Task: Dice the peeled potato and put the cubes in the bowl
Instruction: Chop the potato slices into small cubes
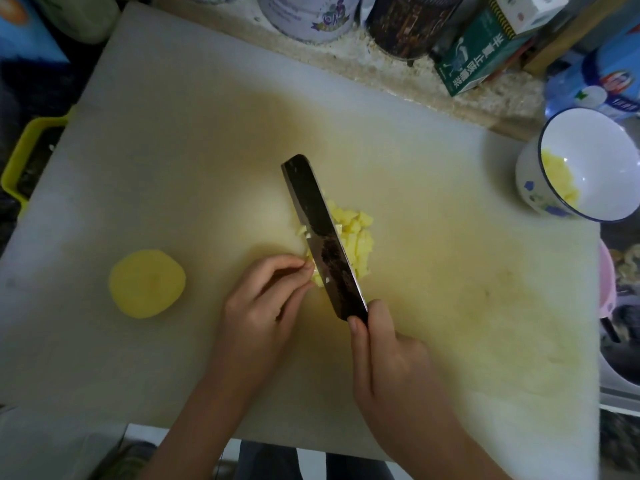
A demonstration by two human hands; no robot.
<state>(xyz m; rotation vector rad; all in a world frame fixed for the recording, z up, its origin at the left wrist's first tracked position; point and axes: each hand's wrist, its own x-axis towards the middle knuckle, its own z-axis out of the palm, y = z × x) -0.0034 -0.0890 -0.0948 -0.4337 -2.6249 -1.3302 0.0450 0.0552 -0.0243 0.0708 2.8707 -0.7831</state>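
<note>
Dim, soft focus, wide-angle bending at edges.

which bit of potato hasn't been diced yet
The rounded potato half, alone at the left of the cutting board; the pile by the knife and the bits in the bowl are cubes.

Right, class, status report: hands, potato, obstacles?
Right hand grips knife, left hand pinches potato piece. Cubes piled on board, some in bowl. Half potato uncut. Nothing in way.
</note>
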